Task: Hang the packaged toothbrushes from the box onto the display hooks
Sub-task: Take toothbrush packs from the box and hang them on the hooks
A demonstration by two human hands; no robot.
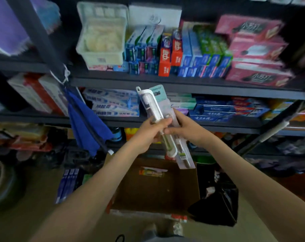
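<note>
Dark shop shelves [165, 81], stocked with toothpaste boxes [191, 55], fill the far side. In front of them, in the middle, two toothbrush packs are held up with their tops leaning left: a white pack [149, 105] in front and a teal-topped pack [159, 93] touching it just behind. The left hand [150, 132] is closed round the middle of the white pack, and the right hand [186, 130] is closed round the teal-topped pack beside it. Both packs are above the open cardboard box [157, 194] on the floor, in which a few more packs [152, 172] are seen.

The two packs appear to be in the course of being parted. One pack should be kept firmly in each hand, and each should be gripped low, so that the hang hole [138, 88] at the top is left clear. The pack should be brought upright and squared before it is slid on. No display hook can be made out in the blurred view, so one must be found first. A blue cloth [85, 119] hangs at the left, and a black bag [216, 206] lies right of the box.
</note>
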